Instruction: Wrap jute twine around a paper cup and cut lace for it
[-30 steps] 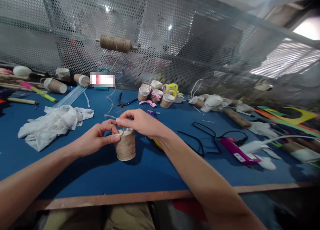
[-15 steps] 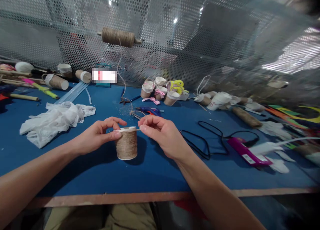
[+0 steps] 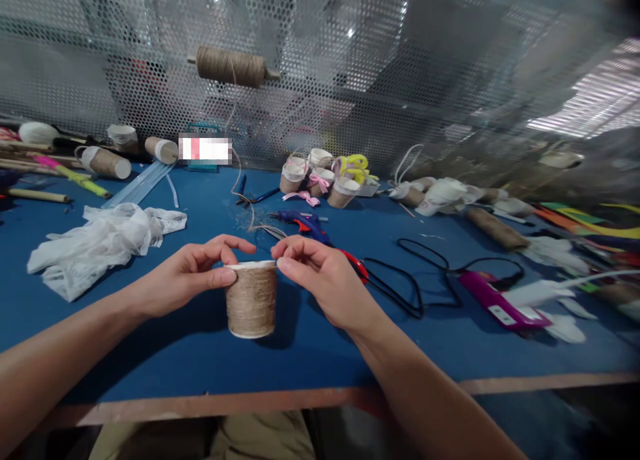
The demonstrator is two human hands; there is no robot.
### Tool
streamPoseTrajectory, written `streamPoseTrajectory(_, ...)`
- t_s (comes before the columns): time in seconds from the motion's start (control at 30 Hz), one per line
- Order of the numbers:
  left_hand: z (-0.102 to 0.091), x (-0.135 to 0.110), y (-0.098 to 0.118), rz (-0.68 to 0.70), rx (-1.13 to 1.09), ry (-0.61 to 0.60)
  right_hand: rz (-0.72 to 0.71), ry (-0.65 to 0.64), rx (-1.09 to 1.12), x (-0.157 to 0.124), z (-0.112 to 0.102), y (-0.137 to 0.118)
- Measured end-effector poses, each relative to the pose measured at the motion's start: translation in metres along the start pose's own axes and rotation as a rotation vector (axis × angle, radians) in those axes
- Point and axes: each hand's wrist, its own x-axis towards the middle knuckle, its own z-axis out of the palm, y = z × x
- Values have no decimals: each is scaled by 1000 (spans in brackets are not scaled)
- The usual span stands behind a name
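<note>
A paper cup (image 3: 251,303) wrapped in brown twine is held above the blue table, its white rim and base edge showing. My left hand (image 3: 200,270) grips the rim on the left side, thumb outside and fingers over the top. At the right side of the rim, my right hand (image 3: 317,273) pinches the twine (image 3: 251,217). This strand runs back across the table and up to a twine spool (image 3: 231,68) on a rod at the mesh wall. Just behind my right hand lies a blue glue gun (image 3: 305,223).
White lace (image 3: 107,247) lies crumpled at the left. Several decorated cups (image 3: 320,180) stand at the back, near a pink bow (image 3: 301,198). On the right are a purple power strip (image 3: 503,300) and a looped black cord (image 3: 420,287). Pliers (image 3: 243,190) lie behind the glue gun.
The cup has come slightly closer and turned more upright, with its top now ringed by the white rim. My right hand has drawn in against the rim with the twine.
</note>
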Motion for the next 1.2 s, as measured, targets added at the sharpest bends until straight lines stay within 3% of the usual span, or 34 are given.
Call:
streamPoseTrajectory(0.7,2,-1,-3,12,-124,1,145,-4,262,-1,5,2)
streamPoseTrajectory(1.0,0,2,-3,64,152,29,51,-12,32,-2,0,-1)
streamPoseTrajectory(1.2,12,8,-4,135,408,91,3,-45,-138,-1,5,-4)
